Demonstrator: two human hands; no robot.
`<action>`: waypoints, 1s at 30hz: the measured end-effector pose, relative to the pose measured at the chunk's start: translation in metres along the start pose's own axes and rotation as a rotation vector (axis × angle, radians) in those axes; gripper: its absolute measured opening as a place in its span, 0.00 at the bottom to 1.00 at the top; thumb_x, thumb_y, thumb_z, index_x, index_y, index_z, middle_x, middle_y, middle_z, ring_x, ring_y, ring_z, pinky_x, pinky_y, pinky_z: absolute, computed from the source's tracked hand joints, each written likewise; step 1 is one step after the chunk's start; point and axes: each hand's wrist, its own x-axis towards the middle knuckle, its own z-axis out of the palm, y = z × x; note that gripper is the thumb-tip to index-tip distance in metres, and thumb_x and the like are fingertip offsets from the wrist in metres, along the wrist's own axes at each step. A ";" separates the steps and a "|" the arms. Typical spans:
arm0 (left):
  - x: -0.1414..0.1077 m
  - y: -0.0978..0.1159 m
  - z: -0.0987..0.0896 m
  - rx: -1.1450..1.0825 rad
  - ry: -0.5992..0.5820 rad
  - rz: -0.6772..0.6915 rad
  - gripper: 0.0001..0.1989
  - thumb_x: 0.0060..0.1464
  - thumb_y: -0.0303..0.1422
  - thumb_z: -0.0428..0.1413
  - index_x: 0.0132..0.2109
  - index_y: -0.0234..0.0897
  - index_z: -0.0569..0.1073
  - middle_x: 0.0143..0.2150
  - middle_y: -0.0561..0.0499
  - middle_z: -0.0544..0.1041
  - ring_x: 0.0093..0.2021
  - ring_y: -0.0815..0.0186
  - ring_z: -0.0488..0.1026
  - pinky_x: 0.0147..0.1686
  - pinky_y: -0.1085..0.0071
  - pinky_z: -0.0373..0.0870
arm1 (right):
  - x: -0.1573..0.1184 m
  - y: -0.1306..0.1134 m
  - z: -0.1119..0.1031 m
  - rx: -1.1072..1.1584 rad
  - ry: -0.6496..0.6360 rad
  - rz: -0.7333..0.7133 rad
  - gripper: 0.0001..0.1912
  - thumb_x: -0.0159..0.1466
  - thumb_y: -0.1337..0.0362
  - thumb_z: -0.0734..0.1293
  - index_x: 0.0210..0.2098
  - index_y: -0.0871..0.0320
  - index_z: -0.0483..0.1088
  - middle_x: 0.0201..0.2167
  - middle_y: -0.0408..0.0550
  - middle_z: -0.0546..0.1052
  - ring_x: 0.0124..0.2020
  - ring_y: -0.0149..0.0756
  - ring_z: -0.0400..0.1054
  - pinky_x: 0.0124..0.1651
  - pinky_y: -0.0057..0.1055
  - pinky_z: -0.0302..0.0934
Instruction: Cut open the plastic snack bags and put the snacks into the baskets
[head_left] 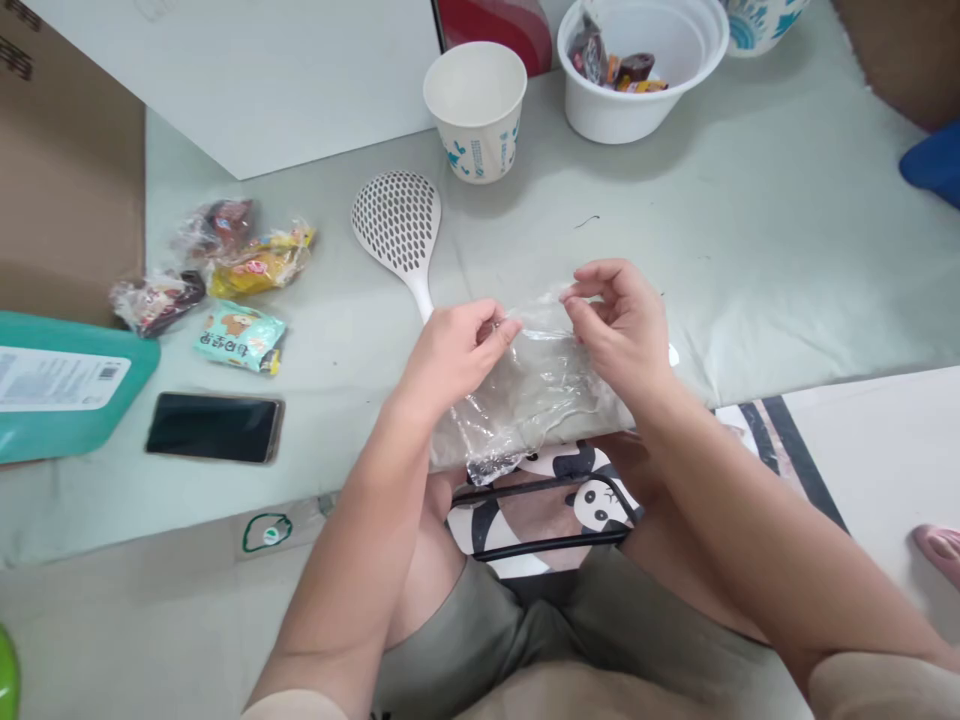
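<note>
A clear plastic bag (547, 375) is stretched between my two hands at the table's front edge, its lower end hanging above my lap. My left hand (461, 350) pinches the bag's upper left edge between thumb and fingers. On the other side, my right hand (622, 320) pinches the upper right edge, fingers curled. The bag looks thin and crumpled, and I see nothing inside it. Just beyond my left hand lies a white slotted skimmer (397, 220), its handle end hidden behind that hand.
A paper cup (478, 115) and a white plastic bowl (611, 115) with wrapped snacks stand at the back. To the left lie several wrapped snacks (259, 265), a phone (215, 428) and a teal bottle (75, 385). A white box (285, 80) stands behind the skimmer.
</note>
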 end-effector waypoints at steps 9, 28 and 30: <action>-0.001 -0.013 -0.001 -0.408 0.121 -0.015 0.14 0.57 0.42 0.59 0.30 0.40 0.66 0.24 0.58 0.61 0.23 0.73 0.55 0.23 0.72 0.51 | 0.009 0.000 -0.004 0.322 0.053 0.205 0.11 0.66 0.56 0.69 0.45 0.49 0.67 0.44 0.44 0.78 0.31 0.29 0.71 0.33 0.31 0.68; 0.000 0.006 -0.015 -1.345 0.496 -0.273 0.18 0.74 0.40 0.44 0.33 0.42 0.61 0.36 0.56 0.82 0.17 0.75 0.50 0.17 0.68 0.35 | -0.002 -0.018 0.014 0.594 -0.394 0.549 0.16 0.52 0.59 0.78 0.29 0.56 0.67 0.24 0.37 0.68 0.22 0.23 0.58 0.23 0.24 0.50; 0.000 0.004 -0.016 -1.333 0.501 -0.254 0.17 0.74 0.40 0.42 0.34 0.42 0.61 0.36 0.56 0.82 0.17 0.75 0.48 0.18 0.68 0.32 | 0.000 -0.018 0.012 0.626 -0.294 0.499 0.15 0.54 0.59 0.76 0.29 0.54 0.65 0.25 0.39 0.68 0.26 0.27 0.64 0.28 0.26 0.60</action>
